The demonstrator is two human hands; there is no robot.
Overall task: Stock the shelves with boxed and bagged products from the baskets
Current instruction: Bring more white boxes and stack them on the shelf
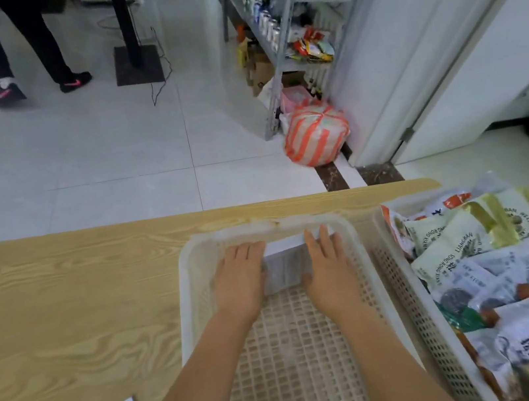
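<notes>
Grip: two-handed clasp on a single box point(285, 264). The left hand point(240, 275) and right hand point(326, 260) lie flat against its opposite ends, fingers extended forward rather than wrapped round it. The box is pressed between the palms, not pinched. I cannot tell whether it has left the basket floor.

Box: pale, with a grey printed face, flat sides and hard edges. Its long axis seems to run hand to hand, though both ends are covered. A rigid carton should carry squarely under side pressure.

Under and around the grip: white plastic basket point(184, 282), lattice floor and walls, rounded rim. The box sits at its far end, close to the far wall. The near floor, back toward the wrists, shows bare mesh.

Just right of the grip: second basket point(395, 269), same lattice, touching the first. It is heaped with bagged products point(453, 239), glossy crinkled pouches, soft and likely to shift.

Below both baskets: wood-grain table point(64, 301).

Ahead and right of the grip, well apart across tiled floor: metal shelf unit point(269, 19). The right hand is on the nearer side, so the carry should go up, forward and rightward.
</notes>
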